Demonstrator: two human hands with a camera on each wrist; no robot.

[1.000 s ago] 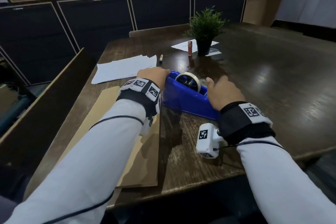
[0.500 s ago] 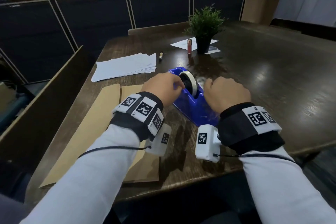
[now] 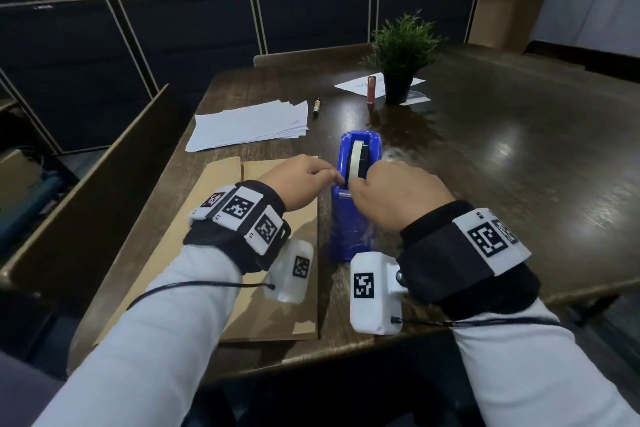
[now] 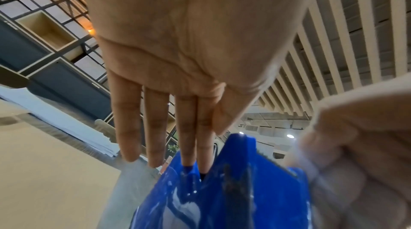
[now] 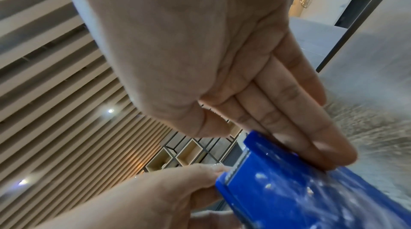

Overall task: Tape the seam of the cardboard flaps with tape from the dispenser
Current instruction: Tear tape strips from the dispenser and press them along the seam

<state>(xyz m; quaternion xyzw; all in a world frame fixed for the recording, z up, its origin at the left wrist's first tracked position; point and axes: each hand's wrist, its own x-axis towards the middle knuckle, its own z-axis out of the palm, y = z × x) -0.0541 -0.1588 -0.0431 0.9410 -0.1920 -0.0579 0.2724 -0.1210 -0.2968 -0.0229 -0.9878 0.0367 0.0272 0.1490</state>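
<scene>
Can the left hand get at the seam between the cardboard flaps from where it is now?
Probably yes: the left hand is at the tape dispenser, right beside the cardboard, with nothing lying on the seam.

Dark wooden table [image 3: 519, 184], cardboard flaps [image 3: 180, 246], blue tape dispenser [image 3: 349, 229], paper stack [image 3: 249, 125], potted plant [image 3: 398, 80]

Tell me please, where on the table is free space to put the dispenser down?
Bare wood lies right of the blue dispenser, toward the table right edge, and behind it up to the potted plant. The left is crowded: cardboard flaps, paper stack, marker.
</scene>
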